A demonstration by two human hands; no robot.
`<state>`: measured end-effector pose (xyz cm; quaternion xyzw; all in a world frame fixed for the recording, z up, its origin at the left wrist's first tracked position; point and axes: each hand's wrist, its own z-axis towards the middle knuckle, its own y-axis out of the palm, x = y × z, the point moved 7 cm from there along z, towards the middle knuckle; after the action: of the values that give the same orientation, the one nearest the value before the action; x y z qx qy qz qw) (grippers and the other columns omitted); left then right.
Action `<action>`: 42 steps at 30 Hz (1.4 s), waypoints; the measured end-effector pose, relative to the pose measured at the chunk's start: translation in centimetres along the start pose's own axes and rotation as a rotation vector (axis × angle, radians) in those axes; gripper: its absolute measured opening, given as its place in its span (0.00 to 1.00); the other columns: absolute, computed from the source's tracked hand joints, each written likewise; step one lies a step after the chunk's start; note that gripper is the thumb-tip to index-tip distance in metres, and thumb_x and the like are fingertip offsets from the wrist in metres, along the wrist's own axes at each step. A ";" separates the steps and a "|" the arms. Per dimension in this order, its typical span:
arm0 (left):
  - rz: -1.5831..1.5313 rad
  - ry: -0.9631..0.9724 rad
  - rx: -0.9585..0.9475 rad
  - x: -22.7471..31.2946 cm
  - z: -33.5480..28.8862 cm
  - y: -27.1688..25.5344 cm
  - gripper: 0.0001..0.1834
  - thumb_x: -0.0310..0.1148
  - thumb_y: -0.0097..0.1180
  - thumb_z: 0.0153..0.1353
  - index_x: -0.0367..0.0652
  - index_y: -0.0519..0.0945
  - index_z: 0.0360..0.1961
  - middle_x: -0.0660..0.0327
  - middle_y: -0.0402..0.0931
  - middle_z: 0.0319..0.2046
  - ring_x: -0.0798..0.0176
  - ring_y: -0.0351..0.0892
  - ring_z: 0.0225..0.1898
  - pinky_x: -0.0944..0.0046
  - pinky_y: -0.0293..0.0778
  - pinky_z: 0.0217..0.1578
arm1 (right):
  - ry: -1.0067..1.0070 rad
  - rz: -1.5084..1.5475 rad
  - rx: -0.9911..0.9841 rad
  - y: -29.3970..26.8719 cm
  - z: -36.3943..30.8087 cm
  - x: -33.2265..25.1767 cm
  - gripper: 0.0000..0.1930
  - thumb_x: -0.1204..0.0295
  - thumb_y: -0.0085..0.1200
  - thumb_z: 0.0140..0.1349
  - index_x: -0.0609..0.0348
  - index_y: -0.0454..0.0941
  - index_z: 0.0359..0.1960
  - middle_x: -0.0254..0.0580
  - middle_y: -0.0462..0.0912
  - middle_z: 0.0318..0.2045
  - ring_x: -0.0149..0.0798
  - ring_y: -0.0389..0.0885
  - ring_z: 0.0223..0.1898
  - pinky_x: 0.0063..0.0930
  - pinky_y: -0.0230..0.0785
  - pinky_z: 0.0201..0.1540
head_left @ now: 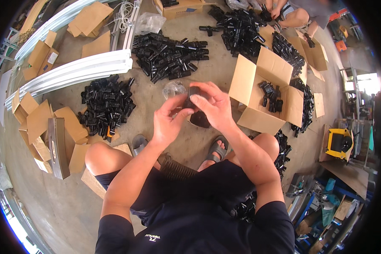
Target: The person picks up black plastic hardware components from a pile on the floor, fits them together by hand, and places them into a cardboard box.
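In front of my knees both hands are raised and close together. My right hand [213, 108] pinches a small dark tubular part [193, 91] between thumb and fingers. Against its lower end my left hand [170, 120] curls, thumb and fingertips closed near the part; how much it grips is hard to make out. Just below the hands a dark brownish piece [200, 120] shows, partly covered by my right hand. A crumpled clear plastic bag [173, 89] lies on the floor behind my left hand.
Heaps of black tubular parts lie at the left [106, 101], ahead [167, 57] and far right [241, 31]. An open cardboard box [262, 120] holds several such parts. White metal profiles [80, 70] and cardboard [74, 120] lie left. Another person's hand [276, 12] is at the far right.
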<state>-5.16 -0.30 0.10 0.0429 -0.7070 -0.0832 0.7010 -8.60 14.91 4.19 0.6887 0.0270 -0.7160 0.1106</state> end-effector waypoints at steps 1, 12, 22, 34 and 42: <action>-0.021 -0.017 0.002 0.4 0.0 0.1 0.22 0.17 0.63 0.64 0.33 0.78 0.60 0.55 0.85 0.49 0.66 0.85 0.47 0.66 0.80 0.52 | 0.005 0.028 0.028 0.0 0.0 0.2 0.16 0.74 0.64 0.66 0.64 0.82 0.55 0.36 0.77 0.43 0.26 0.79 0.39 0.20 0.80 0.37; -0.102 -0.128 0.036 0.4 0.2 -0.4 0.23 0.18 0.63 0.63 0.33 0.79 0.61 0.56 0.86 0.47 0.68 0.83 0.48 0.66 0.78 0.53 | 0.069 -0.010 0.012 0.0 0.6 1.3 0.18 0.68 0.65 0.67 0.64 0.82 0.55 0.36 0.81 0.40 0.26 0.81 0.38 0.23 0.78 0.36; -0.024 -0.116 0.104 0.1 1.2 -2.3 0.40 0.21 0.66 0.64 0.36 0.60 0.74 0.49 0.84 0.49 0.65 0.84 0.46 0.67 0.78 0.51 | 0.409 -1.182 -0.317 -7.7 2.6 15.1 0.19 0.58 0.62 0.63 0.63 0.86 0.43 0.55 0.88 0.35 0.50 0.89 0.35 0.44 0.81 0.41; 0.690 0.309 -0.025 2.2 0.3 -2.3 0.47 0.23 0.69 0.57 0.49 0.60 0.76 0.51 0.86 0.44 0.48 0.86 0.44 0.56 0.82 0.44 | 0.238 -1.532 -0.418 -5.9 -3.8 31.2 0.12 0.74 0.46 0.65 0.61 0.84 0.41 0.53 0.83 0.47 0.54 0.84 0.50 0.43 0.80 0.52; 0.916 0.474 -0.092 1.6 0.3 -2.3 0.45 0.23 0.67 0.55 0.48 0.63 0.75 0.58 0.83 0.39 0.53 0.80 0.36 0.56 0.81 0.36 | 0.168 -1.602 -0.512 -7.9 0.1 24.5 0.10 0.75 0.49 0.63 0.66 0.76 0.43 0.58 0.85 0.39 0.53 0.88 0.42 0.41 0.81 0.47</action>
<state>-5.57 -2.80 1.30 -0.2844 -0.4706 0.2134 0.8075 -10.91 19.59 -21.04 0.4660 0.6769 -0.4961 -0.2802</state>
